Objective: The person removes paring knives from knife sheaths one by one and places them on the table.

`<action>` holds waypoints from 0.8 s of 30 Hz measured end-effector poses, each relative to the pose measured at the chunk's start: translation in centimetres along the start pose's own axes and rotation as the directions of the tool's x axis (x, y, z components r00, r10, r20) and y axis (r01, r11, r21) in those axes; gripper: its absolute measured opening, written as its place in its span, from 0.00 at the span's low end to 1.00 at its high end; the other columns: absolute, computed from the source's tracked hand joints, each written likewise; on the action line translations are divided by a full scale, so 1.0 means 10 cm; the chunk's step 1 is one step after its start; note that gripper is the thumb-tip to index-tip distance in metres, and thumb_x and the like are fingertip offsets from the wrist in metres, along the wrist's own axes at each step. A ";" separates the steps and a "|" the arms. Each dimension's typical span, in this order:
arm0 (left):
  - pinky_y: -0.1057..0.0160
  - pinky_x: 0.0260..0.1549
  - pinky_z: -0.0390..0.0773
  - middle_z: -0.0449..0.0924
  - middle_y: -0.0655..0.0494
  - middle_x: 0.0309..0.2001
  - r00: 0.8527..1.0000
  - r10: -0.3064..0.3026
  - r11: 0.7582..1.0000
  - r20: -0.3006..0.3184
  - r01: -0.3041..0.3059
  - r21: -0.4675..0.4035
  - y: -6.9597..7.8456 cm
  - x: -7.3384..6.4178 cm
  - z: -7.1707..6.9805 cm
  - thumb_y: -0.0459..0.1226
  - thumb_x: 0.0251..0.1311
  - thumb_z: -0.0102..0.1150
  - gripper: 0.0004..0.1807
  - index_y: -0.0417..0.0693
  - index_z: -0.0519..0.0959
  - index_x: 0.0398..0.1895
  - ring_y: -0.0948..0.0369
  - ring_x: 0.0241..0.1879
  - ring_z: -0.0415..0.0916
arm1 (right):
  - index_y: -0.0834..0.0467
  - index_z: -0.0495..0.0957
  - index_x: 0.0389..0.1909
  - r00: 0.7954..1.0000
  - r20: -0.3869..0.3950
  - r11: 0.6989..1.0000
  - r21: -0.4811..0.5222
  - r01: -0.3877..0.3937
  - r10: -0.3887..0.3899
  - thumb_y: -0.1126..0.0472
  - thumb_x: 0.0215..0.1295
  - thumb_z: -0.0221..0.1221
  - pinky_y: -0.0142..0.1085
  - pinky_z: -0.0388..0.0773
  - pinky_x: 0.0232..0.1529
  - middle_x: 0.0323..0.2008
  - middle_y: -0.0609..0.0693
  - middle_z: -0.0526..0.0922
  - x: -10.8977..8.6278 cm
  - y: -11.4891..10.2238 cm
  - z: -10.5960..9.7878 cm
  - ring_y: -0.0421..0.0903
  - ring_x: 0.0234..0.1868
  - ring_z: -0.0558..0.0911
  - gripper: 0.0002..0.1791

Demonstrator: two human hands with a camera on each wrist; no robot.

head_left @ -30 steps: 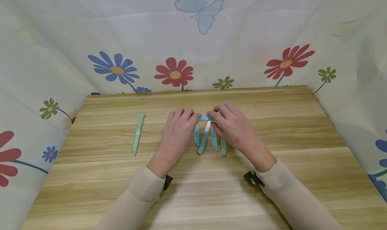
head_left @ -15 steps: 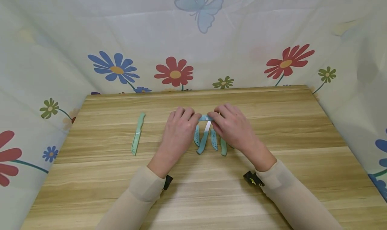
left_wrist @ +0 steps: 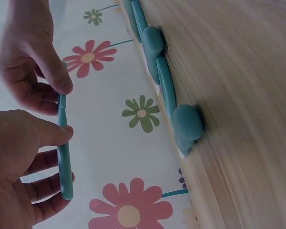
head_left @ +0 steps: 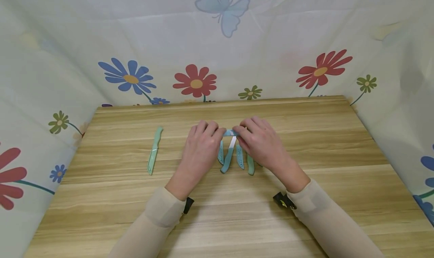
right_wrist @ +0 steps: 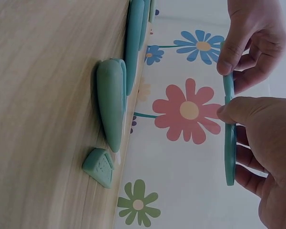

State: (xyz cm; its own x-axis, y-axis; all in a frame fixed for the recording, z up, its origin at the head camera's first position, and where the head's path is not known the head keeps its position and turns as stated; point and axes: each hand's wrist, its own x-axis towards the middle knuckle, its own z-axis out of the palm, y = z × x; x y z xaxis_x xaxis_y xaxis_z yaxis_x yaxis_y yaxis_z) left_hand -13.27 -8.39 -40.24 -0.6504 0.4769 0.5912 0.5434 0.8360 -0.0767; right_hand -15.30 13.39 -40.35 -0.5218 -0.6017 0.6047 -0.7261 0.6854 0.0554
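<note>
A blue-teal knife in its sheath [head_left: 231, 132] is held level above the table, a light strip showing near its middle. My left hand [head_left: 201, 145] pinches one end and my right hand [head_left: 261, 141] the other, thumbs close together. In the left wrist view the left fingers lie behind the rounded end of the knife [left_wrist: 66, 176]. Below the hands lie a blue knife [head_left: 227, 161] with bare blade, a blue sheath [head_left: 220, 152] to its left, another blue sheath [head_left: 240, 156], and a green knife [head_left: 251, 165] partly hidden by the right hand.
A sheathed green knife [head_left: 155, 150] lies apart on the left of the wooden table [head_left: 217, 220]. A green sheath [right_wrist: 99, 167] sits at the end of the row in the right wrist view. Flowered cloth [head_left: 271, 54] surrounds the table's back and sides.
Since a second ago, the right thumb has drawn up closer to the held knife. Both hands otherwise stay in place, and the things on the table have not moved.
</note>
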 end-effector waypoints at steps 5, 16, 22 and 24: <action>0.54 0.43 0.80 0.81 0.50 0.44 1.000 -0.003 1.000 0.005 0.003 -0.006 0.00 0.00 -0.01 0.32 0.73 0.63 0.09 0.44 0.89 0.50 0.50 0.45 0.75 | 0.61 0.88 0.50 1.000 0.006 1.000 -0.003 -0.005 0.005 0.65 0.68 0.71 0.45 0.81 0.46 0.44 0.54 0.84 0.00 0.00 0.00 0.54 0.46 0.80 0.11; 0.54 0.43 0.79 0.81 0.51 0.43 1.000 -0.013 1.000 0.003 0.013 -0.020 0.00 -0.01 0.00 0.31 0.74 0.62 0.09 0.45 0.89 0.50 0.50 0.45 0.75 | 0.60 0.87 0.50 1.000 -0.004 1.000 0.015 -0.012 0.012 0.64 0.69 0.70 0.45 0.82 0.46 0.44 0.54 0.84 0.00 -0.01 -0.01 0.54 0.47 0.80 0.11; 0.54 0.42 0.79 0.81 0.51 0.43 1.000 -0.017 1.000 0.001 0.017 -0.027 0.00 -0.01 0.01 0.31 0.74 0.62 0.09 0.44 0.89 0.50 0.50 0.45 0.75 | 0.60 0.87 0.51 1.000 0.005 1.000 0.022 -0.021 0.021 0.64 0.70 0.70 0.45 0.82 0.47 0.44 0.54 0.84 -0.01 -0.01 -0.01 0.54 0.48 0.80 0.11; 0.54 0.41 0.79 0.81 0.51 0.43 1.000 -0.016 1.000 0.001 0.016 -0.026 0.00 -0.01 0.00 0.31 0.74 0.62 0.08 0.44 0.89 0.49 0.51 0.45 0.75 | 0.60 0.87 0.51 1.000 0.007 1.000 0.021 -0.023 0.022 0.64 0.70 0.70 0.45 0.82 0.46 0.44 0.54 0.84 0.00 0.00 -0.01 0.54 0.48 0.80 0.11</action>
State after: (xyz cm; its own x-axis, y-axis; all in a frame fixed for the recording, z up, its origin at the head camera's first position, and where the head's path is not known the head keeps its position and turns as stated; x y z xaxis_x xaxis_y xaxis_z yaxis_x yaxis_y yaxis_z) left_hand -13.24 -8.44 -40.28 -0.6593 0.4635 0.5920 0.5465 0.8362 -0.0461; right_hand -15.23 13.42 -40.33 -0.5412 -0.5891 0.6000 -0.7234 0.6899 0.0248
